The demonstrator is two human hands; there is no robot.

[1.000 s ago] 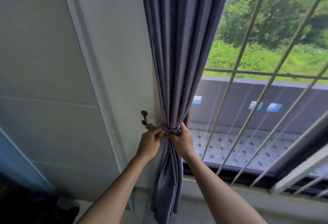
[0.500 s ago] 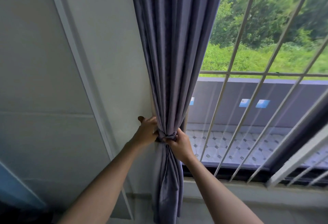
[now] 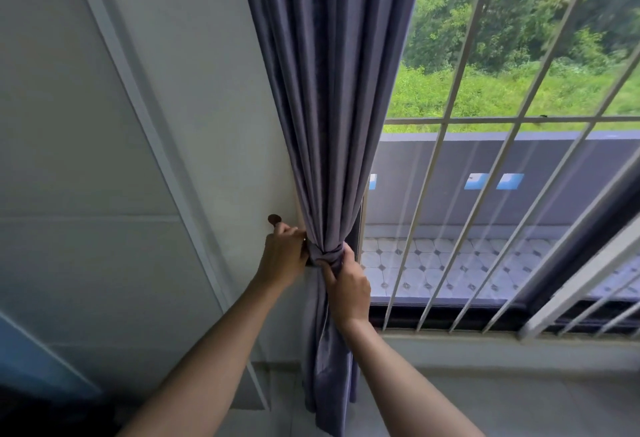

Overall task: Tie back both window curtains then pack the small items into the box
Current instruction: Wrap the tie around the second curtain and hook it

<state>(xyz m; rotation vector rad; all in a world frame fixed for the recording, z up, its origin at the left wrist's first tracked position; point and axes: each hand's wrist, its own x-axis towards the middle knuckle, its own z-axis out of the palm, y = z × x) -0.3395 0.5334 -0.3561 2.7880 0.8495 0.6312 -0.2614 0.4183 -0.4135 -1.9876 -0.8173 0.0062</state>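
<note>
The right hand [image 3: 348, 286] has its fingers curled round the gathered waist of the long grey-purple fabric curtain [image 3: 329, 97], pinching it just below and beside the matching grey-purple fabric tie-back band [image 3: 323, 254] that cinches the folds together. The left hand [image 3: 283, 256] sits just left of the band with its fingers bent in against the band's end at the wall; exactly what they pinch is hidden behind the knuckles (a sliver of something pale shows at the fingertips). Right above that hand, the round brown wall hook knob [image 3: 275, 219] sticks out from the pale wall [image 3: 207, 90]. Below the band the curtain hangs loose down to the sill. To the right, white metal window bars [image 3: 460, 166] cross a view of a tiled balcony floor [image 3: 450, 270] and green trees.
</note>
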